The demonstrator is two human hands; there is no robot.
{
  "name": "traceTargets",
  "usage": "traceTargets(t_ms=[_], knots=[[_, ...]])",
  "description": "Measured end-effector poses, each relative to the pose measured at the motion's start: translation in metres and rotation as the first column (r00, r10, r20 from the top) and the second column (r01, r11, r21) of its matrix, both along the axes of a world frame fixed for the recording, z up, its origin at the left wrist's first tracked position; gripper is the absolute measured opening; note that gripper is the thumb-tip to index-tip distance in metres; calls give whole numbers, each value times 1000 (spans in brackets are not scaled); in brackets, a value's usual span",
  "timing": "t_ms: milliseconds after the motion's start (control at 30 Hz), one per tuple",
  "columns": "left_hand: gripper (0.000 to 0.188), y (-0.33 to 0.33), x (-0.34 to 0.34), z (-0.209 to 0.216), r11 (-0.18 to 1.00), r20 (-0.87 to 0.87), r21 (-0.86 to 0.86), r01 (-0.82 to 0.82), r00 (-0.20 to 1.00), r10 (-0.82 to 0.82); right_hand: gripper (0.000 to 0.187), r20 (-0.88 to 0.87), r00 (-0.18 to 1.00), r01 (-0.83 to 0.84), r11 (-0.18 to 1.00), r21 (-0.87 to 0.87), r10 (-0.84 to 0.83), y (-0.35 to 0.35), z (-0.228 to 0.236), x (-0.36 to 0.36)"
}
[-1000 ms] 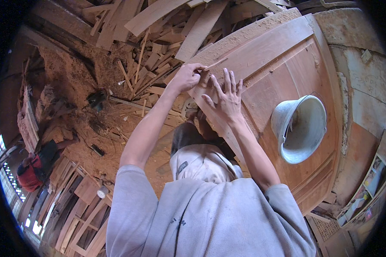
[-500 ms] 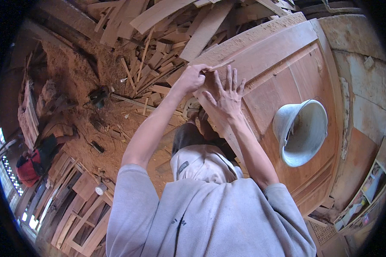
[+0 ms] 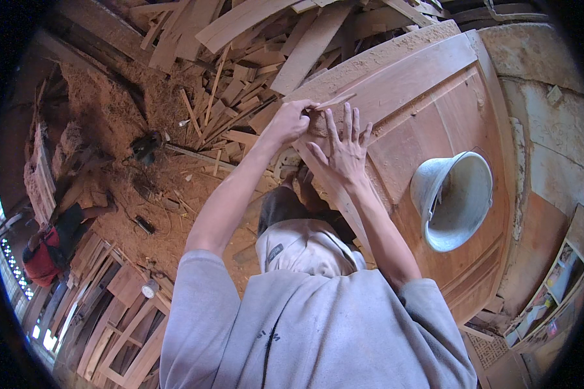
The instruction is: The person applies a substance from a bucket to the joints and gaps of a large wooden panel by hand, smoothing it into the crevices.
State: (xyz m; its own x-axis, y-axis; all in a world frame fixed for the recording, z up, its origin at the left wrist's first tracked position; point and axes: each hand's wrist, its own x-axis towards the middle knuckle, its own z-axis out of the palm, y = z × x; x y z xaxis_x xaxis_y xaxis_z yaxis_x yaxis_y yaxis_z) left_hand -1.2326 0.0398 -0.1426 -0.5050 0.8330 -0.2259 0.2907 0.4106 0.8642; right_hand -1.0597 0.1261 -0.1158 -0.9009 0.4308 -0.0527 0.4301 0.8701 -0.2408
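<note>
My left hand [image 3: 289, 122] is closed near the corner of a panelled wooden door [image 3: 428, 133], gripping a thin sliver of wood [image 3: 337, 101]. The sliver points to the right from my fingers, low over the dusty door frame. My right hand [image 3: 346, 148] lies palm down on the door's near left part, just right of the left hand, with its fingers spread and nothing in it. The fingertips of my left hand are partly hidden behind its knuckles.
A whitish bucket [image 3: 425, 194] lies tipped on the door, its mouth toward me. Beyond the door is a heap of wood offcuts [image 3: 243, 97]. Sawdust covers the floor [image 3: 175, 227] at left. A person in red [image 3: 43, 256] is at far left, above stacked wooden frames [image 3: 120, 337].
Both hands stay in nearly the same place. The sliver of wood has shifted slightly, and its free end sits a little lower above my right fingertips.
</note>
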Motion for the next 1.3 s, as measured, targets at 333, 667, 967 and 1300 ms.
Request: traceTargets(t_ms=[333, 667, 967, 1300], knots=[[43, 5, -1, 7, 1000, 26, 3, 24, 999, -24, 79, 41, 999, -17, 1000, 9, 17, 6, -9, 2], [44, 3, 0, 4, 999, 55, 29, -16, 998, 14, 81, 24, 1000, -6, 1000, 18, 6, 11, -14, 2], [41, 5, 2, 3, 999, 2, 28, -25, 1000, 25, 77, 28, 999, -25, 999, 20, 25, 15, -9, 3], [39, 5, 0, 7, 999, 41, -35, 23, 999, -22, 74, -67, 994, -85, 996, 9, 85, 23, -4, 1]])
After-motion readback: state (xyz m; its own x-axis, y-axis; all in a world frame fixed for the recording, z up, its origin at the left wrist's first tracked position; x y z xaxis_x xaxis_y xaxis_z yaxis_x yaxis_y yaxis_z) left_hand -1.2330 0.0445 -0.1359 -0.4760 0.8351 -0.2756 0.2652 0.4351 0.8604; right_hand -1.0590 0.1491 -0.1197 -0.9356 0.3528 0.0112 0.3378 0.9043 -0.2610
